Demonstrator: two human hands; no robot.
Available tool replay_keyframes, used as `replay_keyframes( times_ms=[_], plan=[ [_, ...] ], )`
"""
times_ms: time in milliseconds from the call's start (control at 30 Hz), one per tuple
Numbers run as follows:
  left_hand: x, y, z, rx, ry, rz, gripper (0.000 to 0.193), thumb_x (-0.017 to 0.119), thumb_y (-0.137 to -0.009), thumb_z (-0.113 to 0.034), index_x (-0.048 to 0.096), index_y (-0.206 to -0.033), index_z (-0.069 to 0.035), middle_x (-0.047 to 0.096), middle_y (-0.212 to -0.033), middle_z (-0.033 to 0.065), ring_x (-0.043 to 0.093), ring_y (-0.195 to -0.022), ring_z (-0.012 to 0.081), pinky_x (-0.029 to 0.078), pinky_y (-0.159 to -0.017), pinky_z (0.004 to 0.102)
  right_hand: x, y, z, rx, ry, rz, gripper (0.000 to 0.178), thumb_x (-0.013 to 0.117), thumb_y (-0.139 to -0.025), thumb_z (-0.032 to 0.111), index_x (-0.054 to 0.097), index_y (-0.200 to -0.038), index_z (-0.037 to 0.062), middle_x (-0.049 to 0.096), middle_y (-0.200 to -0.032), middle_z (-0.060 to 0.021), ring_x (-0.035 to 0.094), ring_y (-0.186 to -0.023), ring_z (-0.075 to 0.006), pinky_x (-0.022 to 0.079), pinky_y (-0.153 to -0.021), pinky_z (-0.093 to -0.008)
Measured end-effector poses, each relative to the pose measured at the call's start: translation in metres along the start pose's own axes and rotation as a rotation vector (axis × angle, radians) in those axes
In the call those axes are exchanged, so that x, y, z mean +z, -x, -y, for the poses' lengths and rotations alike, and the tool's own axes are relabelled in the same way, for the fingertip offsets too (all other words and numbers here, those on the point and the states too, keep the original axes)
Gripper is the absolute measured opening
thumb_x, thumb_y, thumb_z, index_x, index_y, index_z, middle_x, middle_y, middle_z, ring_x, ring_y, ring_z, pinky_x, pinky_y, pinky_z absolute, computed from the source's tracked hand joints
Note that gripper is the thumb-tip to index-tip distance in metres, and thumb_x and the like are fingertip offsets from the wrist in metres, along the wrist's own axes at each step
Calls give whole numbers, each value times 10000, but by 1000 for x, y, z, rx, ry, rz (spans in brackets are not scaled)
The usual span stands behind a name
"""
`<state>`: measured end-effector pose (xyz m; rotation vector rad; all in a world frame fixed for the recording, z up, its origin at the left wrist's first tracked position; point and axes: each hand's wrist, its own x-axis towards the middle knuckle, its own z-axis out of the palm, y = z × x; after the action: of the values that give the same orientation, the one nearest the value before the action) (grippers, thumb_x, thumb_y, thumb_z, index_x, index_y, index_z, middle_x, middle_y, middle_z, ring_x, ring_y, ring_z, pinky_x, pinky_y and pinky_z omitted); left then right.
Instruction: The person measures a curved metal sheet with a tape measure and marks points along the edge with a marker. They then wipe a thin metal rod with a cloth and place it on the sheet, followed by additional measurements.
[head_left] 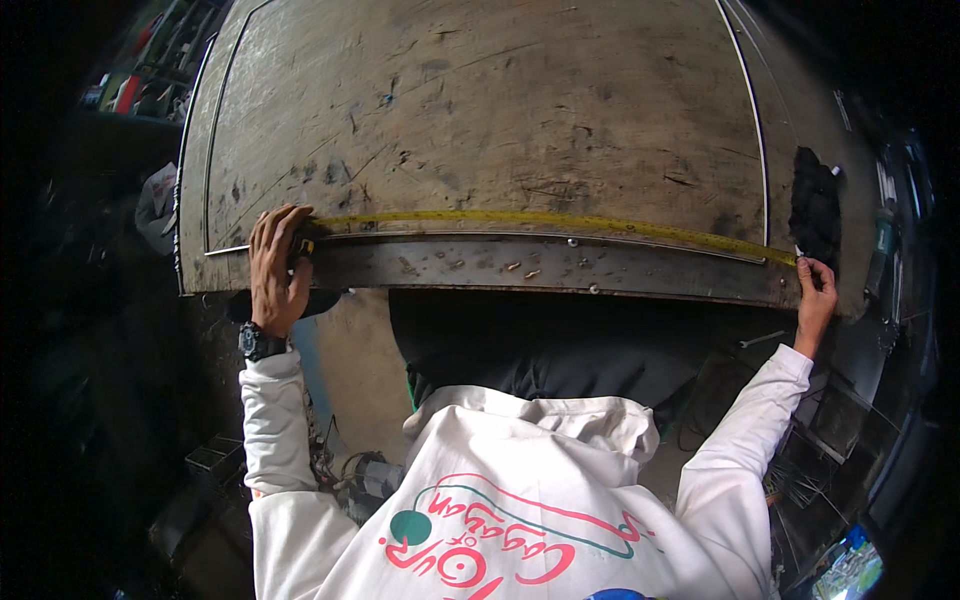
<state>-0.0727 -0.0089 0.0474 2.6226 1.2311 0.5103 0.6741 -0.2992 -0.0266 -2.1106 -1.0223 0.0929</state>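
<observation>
A yellow measuring tape (530,218) is stretched along the front edge of a worn wooden worktable (480,120). My left hand (276,270), with a dark watch at the wrist, is closed around the black and yellow tape measure case (301,248), which its fingers partly hide. At the other end of the blade, my right hand (818,292) pinches the tape's tip; something small and white shows at the fingertips. A thin metal rod frame (764,160) lies on the tabletop. Its front side runs close beside the tape.
A dark metal strip (450,264) with bolt heads edges the table's front. Black cloth (816,205) lies at the right edge, near a teal tool (884,240). A wrench (762,339) lies below on the right. Shelves with mixed items (130,95) stand far left.
</observation>
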Motion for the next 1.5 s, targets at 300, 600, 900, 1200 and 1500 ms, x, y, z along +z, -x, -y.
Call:
replay_keyframes(
  times_ms=[300,600,900,1200,1500],
  plan=[
    [20,-23,-20,-20,-71,-46,176,700,-940,-157,746,-1095,-89,706,-1100,88,652,-1086,321,453,-1033,434,23,1,23,-96,53,-23,253,711,-1003,256,758,-1138,47,727,-1124,-54,651,-1054,-171,486,-940,-313],
    [7,-26,-34,-64,27,43,137,765,-879,-201,767,-960,-90,707,-967,55,683,-924,289,507,-906,402,26,-4,6,-38,-20,-77,216,718,-997,229,743,-1093,38,734,-1081,-43,632,-1040,-163,461,-976,-308],
    [9,-28,-33,-48,-31,73,116,740,-889,-164,766,-977,-93,694,-957,64,674,-955,290,508,-902,402,-21,-23,-37,123,43,-138,139,751,-951,132,770,-1053,39,746,-1038,-44,645,-997,-166,465,-984,-318],
    [8,-34,-43,-121,-5,120,127,736,-893,-177,762,-950,-66,689,-957,75,670,-922,295,502,-879,401,-43,-27,-42,-45,612,-415,314,811,-884,233,756,-1117,29,708,-1138,-152,652,-1078,-308,511,-953,-416],
    [8,-34,-41,-130,45,138,130,743,-888,-181,769,-936,-64,686,-938,81,669,-903,304,508,-857,404,90,59,189,-459,10,228,171,820,-863,179,749,-971,67,670,-974,-70,601,-992,-255,451,-924,-390]
  ],
)
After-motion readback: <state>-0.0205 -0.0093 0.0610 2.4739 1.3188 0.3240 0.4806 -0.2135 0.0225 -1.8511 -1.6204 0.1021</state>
